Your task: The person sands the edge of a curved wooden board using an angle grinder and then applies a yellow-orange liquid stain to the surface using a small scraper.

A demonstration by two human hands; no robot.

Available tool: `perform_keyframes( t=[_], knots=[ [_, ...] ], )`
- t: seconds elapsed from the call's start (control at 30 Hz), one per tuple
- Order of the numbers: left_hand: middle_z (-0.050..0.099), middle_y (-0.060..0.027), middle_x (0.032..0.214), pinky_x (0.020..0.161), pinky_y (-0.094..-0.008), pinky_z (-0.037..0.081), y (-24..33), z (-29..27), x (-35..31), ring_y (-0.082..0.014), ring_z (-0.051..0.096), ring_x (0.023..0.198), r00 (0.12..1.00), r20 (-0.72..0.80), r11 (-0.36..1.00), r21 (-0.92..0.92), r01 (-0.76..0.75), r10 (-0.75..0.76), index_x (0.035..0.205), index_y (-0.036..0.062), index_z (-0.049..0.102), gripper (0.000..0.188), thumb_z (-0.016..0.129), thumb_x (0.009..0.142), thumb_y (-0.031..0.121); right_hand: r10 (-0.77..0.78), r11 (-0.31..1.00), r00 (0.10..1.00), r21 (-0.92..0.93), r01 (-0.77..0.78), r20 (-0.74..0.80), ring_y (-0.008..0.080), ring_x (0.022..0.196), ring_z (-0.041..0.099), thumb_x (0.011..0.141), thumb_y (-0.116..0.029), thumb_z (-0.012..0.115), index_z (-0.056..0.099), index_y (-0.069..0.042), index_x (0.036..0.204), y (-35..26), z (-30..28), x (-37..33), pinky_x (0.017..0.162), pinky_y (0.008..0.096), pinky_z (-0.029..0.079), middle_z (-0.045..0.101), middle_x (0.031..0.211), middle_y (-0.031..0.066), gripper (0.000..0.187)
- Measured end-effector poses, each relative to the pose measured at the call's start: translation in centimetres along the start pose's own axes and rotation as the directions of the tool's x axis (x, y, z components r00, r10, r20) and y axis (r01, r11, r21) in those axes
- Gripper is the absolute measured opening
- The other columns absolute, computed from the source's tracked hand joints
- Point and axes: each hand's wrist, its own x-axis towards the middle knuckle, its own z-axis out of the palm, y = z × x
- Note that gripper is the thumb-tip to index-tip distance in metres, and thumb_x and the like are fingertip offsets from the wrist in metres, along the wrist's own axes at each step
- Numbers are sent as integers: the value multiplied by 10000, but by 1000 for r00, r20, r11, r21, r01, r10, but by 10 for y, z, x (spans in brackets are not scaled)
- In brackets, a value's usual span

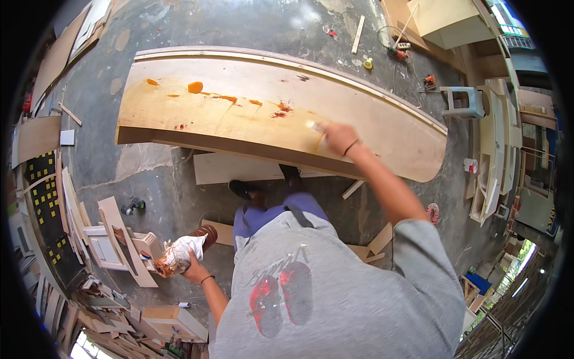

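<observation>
My right hand grips a small pale-tipped spreading tool, blurred by motion; whether it is a brush or a scraper I cannot tell. Its tip is at the face of a long plywood panel, beside a wet yellowish streak. Thick orange glue-like blobs and a few dark red smears mark the panel's left and middle. Out to the left, away from the panel, my left hand holds a brown ribbed bottle partly wrapped in white, with an orange-brown crusted end tilted downward.
A pale board lies on the floor by my feet. Wood offcuts are scattered near my right side. A grey-blue plastic stool stands to the right, beyond the panel. On the left are a power drill and stacked boards.
</observation>
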Motion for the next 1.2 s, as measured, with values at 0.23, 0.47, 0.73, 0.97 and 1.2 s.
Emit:
perform_keyframes(
  t=[0.23,0.47,0.73,0.97,1.2],
  knots=[
    [534,-201,1185,916,-359,424,32,21,-34,-266,542,1058,996,-33,985,-150,83,-89,1144,-134,466,655,776,682,213,-239,959,962,-120,255,135,305,749,628,735,-183,529,569,-179,1140,-21,36,-28,631,416,484,638,833,138,407],
    [516,-204,1207,927,-367,423,50,37,-85,-273,531,1072,998,-60,991,-130,0,-8,1177,-127,433,722,797,656,215,123,987,992,103,-125,22,300,793,636,728,-163,527,569,-189,1148,95,-17,-23,678,423,498,647,869,159,423],
    [517,-209,1201,930,-364,419,60,49,-120,-269,530,1070,998,53,983,-183,-36,46,1168,-126,438,719,800,653,222,-258,957,902,218,190,346,318,801,633,752,-157,518,577,-168,1085,37,49,-100,688,453,491,641,844,144,338],
    [513,-213,1207,939,-363,408,70,50,-126,-276,526,1080,986,78,985,-97,-141,149,1158,-145,444,738,801,648,253,303,952,953,32,-303,1,303,765,630,742,-113,485,550,-215,1186,180,-9,-85,672,434,494,643,856,137,461],
    [517,-220,1203,948,-366,397,81,49,-126,-299,526,1083,975,103,978,-99,-186,196,1166,-140,447,720,788,663,246,-2,987,989,158,-21,146,320,863,620,731,-118,497,576,-205,1132,136,47,-176,758,424,487,643,875,145,418]
  ],
)
